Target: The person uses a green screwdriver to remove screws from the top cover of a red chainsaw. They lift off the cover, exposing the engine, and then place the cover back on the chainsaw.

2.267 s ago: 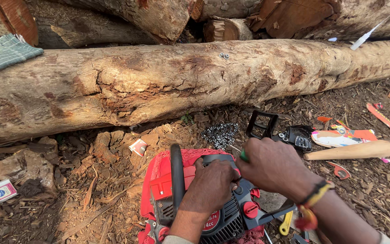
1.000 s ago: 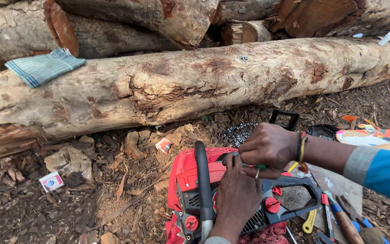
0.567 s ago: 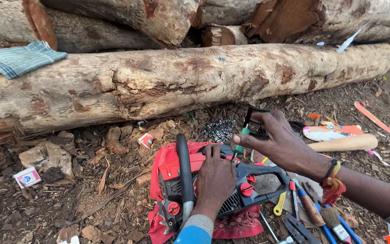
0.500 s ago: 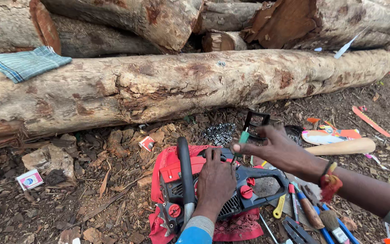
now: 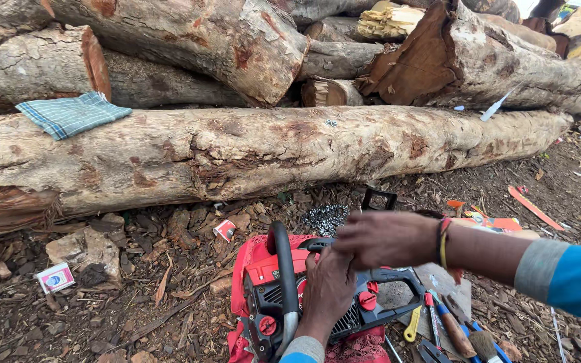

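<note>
Left hand (image 5: 327,292) presses flat on the red chainsaw (image 5: 284,289); right hand (image 5: 381,238) hovers clenched above it; small red-white packet (image 5: 224,230) just beyond, white-red carton (image 5: 55,277) well apart.

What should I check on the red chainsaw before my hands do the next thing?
1. Left hand resting flat on the red chainsaw: ok.
2. Right hand above the saw body: ok; whether it grips anything: cannot tell.
3. Saw lying on the red cloth, not bare dirt: ok.
4. Hand tools close by on the right: ok.
5. Loose chain lying off the saw, on the ground: not ok.
</note>
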